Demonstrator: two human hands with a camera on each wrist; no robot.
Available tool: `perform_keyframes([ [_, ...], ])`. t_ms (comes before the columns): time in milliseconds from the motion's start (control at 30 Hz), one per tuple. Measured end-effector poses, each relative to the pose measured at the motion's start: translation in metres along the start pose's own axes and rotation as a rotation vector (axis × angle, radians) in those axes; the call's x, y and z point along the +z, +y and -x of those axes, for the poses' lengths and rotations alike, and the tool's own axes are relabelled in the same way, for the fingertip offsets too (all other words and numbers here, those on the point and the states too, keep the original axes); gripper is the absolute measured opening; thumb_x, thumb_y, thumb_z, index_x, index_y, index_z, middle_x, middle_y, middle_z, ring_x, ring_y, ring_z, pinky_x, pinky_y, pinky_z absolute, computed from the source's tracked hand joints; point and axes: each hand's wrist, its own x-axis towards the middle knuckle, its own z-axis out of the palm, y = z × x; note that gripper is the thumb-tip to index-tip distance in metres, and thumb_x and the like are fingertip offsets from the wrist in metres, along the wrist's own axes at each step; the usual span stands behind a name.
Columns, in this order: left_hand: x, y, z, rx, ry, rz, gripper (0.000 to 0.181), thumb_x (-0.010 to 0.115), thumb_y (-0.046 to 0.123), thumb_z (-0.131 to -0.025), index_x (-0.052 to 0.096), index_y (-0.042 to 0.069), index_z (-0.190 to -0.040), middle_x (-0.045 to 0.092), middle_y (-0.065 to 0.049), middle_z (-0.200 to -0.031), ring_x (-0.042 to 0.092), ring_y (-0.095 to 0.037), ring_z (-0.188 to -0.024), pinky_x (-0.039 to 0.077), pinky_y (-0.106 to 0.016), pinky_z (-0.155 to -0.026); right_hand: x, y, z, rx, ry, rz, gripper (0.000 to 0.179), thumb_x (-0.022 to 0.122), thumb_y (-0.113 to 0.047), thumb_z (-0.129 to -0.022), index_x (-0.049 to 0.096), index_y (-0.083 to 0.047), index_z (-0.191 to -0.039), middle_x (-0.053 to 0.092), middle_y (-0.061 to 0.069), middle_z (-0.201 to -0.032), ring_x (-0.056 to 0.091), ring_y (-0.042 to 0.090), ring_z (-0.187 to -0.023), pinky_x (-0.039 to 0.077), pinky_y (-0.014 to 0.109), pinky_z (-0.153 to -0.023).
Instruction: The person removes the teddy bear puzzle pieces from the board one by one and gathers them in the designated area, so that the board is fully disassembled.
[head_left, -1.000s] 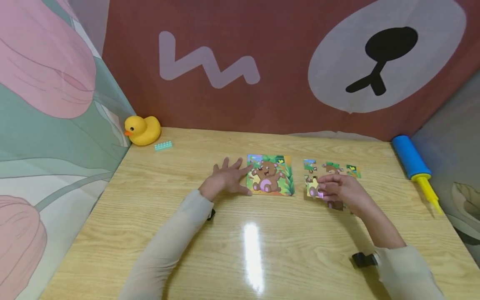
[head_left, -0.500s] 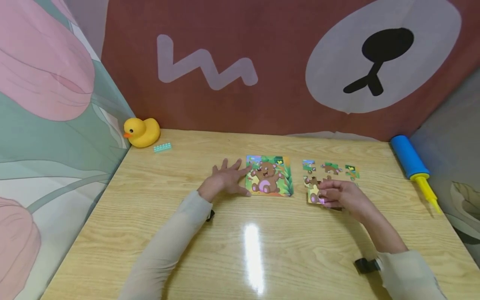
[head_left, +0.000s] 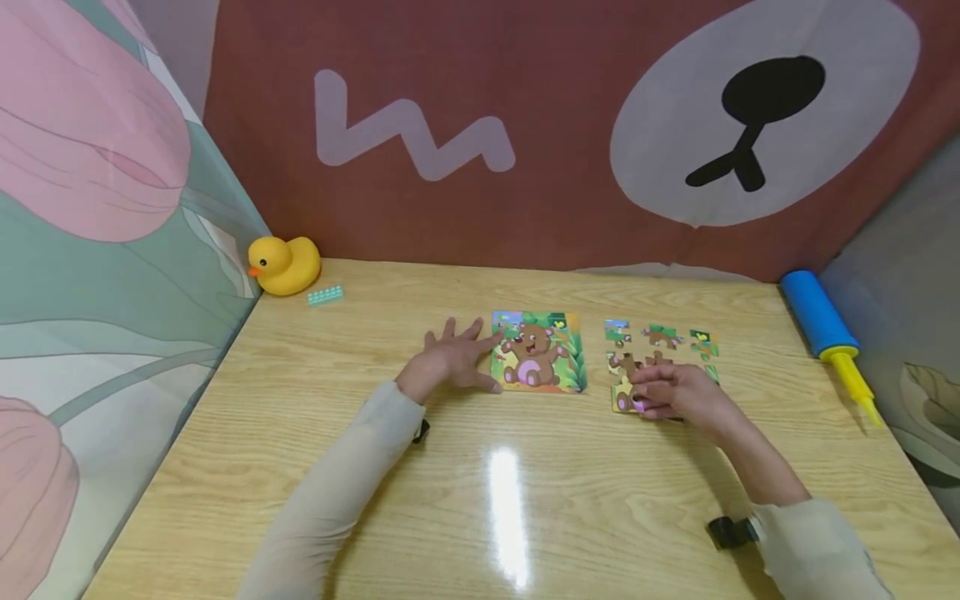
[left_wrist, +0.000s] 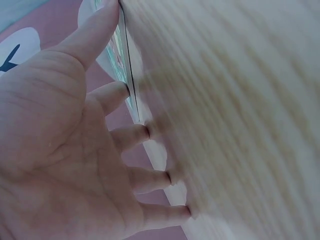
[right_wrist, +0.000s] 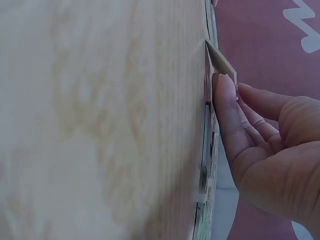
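My left hand [head_left: 452,360] has its fingers spread, tips on the wooden table, with thumb and index finger at the left edge of a square bear picture card [head_left: 536,367]. The left wrist view shows that hand's palm [left_wrist: 65,150] and straight fingers. To the right of the card, my right hand [head_left: 693,396] pinches a jigsaw piece [head_left: 622,400] printed with the bear's foot and lilac belly. In the right wrist view the piece [right_wrist: 222,64] tilts, its lower edge close to the table. Other jigsaw pieces [head_left: 662,337] lie around it, some hidden under the hand.
A yellow rubber duck [head_left: 287,265] and a mint toy brick [head_left: 326,296] stand at the back left. On the right lies a blue and yellow pump [head_left: 821,317]. A patterned cloth wall [head_left: 562,200] borders the table's back edge.
My right hand has brought the pinched piece a little nearer the front, to just below a bear piece on the left of the group. The left hand stays put at the card.
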Motion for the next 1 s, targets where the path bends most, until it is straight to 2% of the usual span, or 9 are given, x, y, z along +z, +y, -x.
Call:
perform_keyframes([
  [167,0.0012,-0.0002,0.001,0.008,0.001,0.014,0.095,0.064,0.066,-0.088,0.009,0.042,-0.162,-0.006,-0.001,-0.172,-0.011,-0.047,-0.155,-0.001,-0.071,-0.121,-0.0009,-0.0021,0.0027,0.006,0.008,0.036,0.046,0.05,-0.013,-0.107,0.044,0.014,-0.144,0.072,0.01,-0.11,0.073,0.012,-0.087,0.063,0.032,-0.08],
  [367,0.0018,-0.0008,0.0018,0.006,0.002,0.021,0.095,0.064,0.066,-0.089,0.008,0.042,-0.162,-0.007,-0.002,-0.172,-0.012,-0.047,-0.155,-0.003,-0.071,-0.121,-0.0039,-0.0053,0.007,-0.021,0.034,0.085,0.047,0.049,-0.015,-0.108,0.044,0.014,-0.144,0.069,0.022,-0.124,0.074,0.013,-0.09,0.063,0.035,-0.082],
  [1000,0.0011,-0.001,0.0018,0.008,0.008,0.022,0.094,0.064,0.067,-0.089,0.009,0.043,-0.162,-0.007,-0.001,-0.172,-0.013,-0.046,-0.155,-0.004,-0.07,-0.121,-0.0054,-0.0068,0.0096,-0.014,0.018,0.117,0.051,0.044,-0.024,-0.11,0.044,0.013,-0.145,0.063,0.032,-0.131,0.074,0.014,-0.095,0.063,0.034,-0.083],
])
